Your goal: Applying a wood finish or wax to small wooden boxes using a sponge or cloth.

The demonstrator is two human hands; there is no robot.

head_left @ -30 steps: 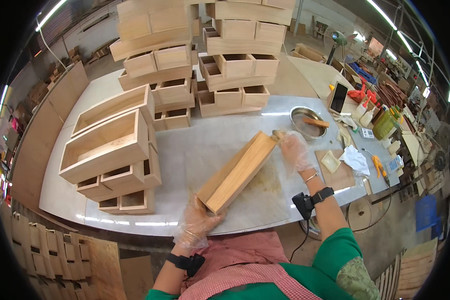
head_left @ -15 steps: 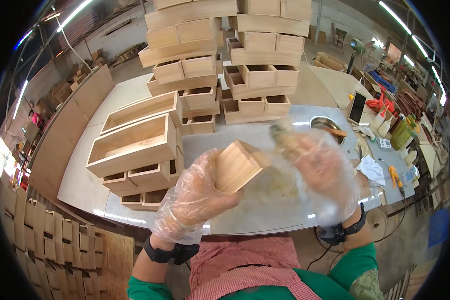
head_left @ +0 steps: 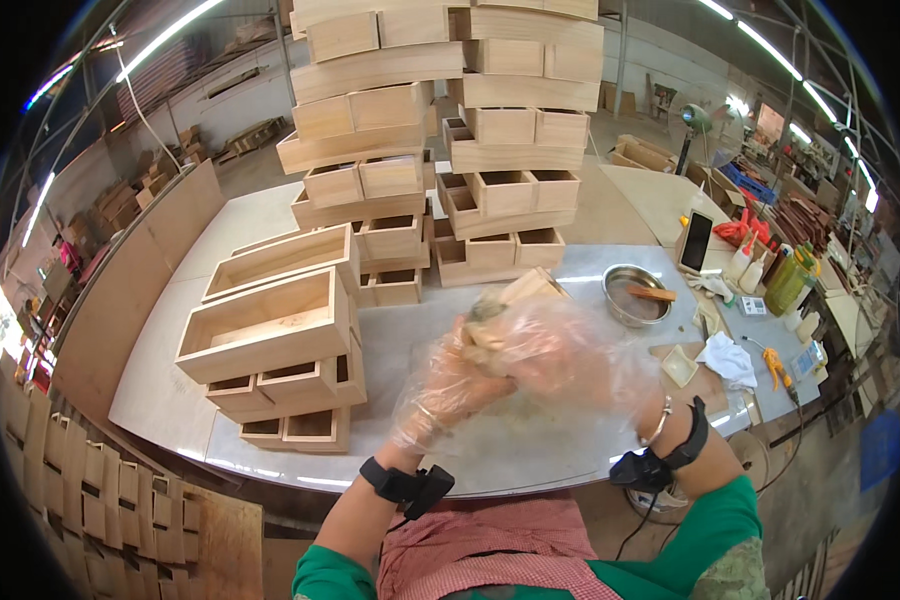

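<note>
Clasped the wooden box (head_left: 537, 284) at its near end in the curled left hand (head_left: 458, 383); couldn't tell finger spread on the blurred right hand (head_left: 560, 348); needed steady bracing.

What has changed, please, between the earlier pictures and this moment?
The right hand has come left and the left hand forward, so they now overlap in view. The wooden box, plainly visible a second ago, is mostly hidden behind them; their grip is blurred. The stacked boxes and metal bowl stayed put.
</note>
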